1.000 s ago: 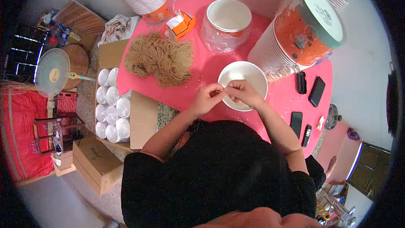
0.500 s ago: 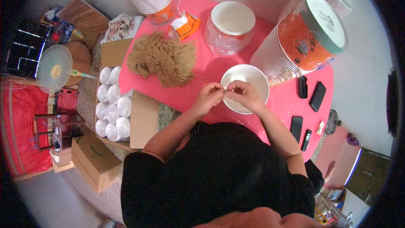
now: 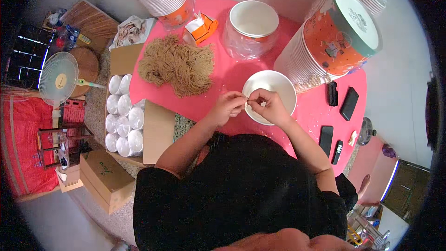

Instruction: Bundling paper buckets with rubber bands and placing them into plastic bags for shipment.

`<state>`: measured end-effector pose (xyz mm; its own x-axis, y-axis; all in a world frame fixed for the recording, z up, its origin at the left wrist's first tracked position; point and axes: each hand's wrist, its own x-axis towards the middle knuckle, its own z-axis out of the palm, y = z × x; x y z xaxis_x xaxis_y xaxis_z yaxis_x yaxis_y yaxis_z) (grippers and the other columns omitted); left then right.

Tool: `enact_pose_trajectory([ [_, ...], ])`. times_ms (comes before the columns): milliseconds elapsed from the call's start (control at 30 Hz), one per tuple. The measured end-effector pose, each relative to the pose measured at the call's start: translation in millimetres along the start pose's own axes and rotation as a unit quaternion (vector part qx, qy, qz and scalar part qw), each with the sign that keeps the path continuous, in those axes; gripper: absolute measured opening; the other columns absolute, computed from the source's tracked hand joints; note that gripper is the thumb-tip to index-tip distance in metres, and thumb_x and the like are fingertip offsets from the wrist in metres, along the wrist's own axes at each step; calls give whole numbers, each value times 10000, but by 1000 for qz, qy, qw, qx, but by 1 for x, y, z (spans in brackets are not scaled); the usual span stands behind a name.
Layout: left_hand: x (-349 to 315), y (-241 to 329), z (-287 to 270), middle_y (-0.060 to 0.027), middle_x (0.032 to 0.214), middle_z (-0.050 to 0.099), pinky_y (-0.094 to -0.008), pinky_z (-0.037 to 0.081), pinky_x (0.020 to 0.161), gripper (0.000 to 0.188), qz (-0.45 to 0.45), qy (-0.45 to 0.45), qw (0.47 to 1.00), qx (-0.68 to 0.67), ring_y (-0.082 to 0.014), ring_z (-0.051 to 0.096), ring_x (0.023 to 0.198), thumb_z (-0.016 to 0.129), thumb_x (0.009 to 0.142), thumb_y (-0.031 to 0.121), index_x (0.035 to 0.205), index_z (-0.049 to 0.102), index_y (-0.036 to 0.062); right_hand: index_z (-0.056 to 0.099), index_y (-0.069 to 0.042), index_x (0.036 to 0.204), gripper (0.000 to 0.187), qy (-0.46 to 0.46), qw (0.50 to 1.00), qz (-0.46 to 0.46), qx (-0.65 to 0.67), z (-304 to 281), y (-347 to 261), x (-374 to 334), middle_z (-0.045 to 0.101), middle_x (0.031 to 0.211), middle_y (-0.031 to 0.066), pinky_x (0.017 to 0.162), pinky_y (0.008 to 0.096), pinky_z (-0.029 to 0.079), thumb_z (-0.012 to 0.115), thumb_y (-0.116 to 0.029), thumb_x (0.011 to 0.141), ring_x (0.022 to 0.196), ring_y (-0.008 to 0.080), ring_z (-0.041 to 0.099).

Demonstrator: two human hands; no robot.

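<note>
White round bowl [image 3: 288,88] on pink worktop [image 3: 306,111], tan stringy bundle [image 3: 179,67] to its L. L hand [image 3: 226,107] & R hand [image 3: 274,108] meet at bowl's L rim, grips pressed tog., can't tell on what.

I count one loose, round white bowl [image 3: 284,82], one tangled heap of tan strands [image 3: 179,67], one orange tissue packet [image 3: 204,31] and two flat, black rectangular devices [image 3: 349,103].

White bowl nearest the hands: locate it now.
In the head view, right of centre, the white bowl stands on the pink table, partly hidden by the right hand, near the tall bowl stack.
</note>
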<state>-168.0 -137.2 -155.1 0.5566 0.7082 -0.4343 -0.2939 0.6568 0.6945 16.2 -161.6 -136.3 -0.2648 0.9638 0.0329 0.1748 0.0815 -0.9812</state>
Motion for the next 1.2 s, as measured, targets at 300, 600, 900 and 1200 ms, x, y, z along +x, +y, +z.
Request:
enact_pose_trajectory([
  [300,-2,-2,-2,-31,711,589,-176,280,414,83,78,-11,987,142,-29,406,492,575,867,98,908,584,27,566,10,769,99,-7,997,16,-70,0,-4,2,592,640,77,544,286,454,638,-55,749,579,123,550],
  [600,1,-1,-1,9,741,613,-198,430,567,127,209,1,915,345,-51,538,645,618,829,109,902,625,6,541,-9,753,92,8,994,-26,-109,-5,-2,0,563,624,105,515,300,434,620,-40,715,548,154,541],
  [900,3,-6,-3,4,739,621,-204,434,594,86,239,45,914,326,-38,533,662,621,826,71,848,623,-12,505,-52,708,114,8,979,-29,-200,-11,4,-2,525,570,112,483,345,428,617,-60,691,502,252,557],
  [1200,-4,7,-1,-47,890,584,-245,451,634,109,328,81,812,476,-115,562,802,673,761,44,855,631,7,511,-54,725,95,-20,978,-44,-202,-16,-8,-5,540,581,117,490,356,442,602,-46,697,516,283,568],
])
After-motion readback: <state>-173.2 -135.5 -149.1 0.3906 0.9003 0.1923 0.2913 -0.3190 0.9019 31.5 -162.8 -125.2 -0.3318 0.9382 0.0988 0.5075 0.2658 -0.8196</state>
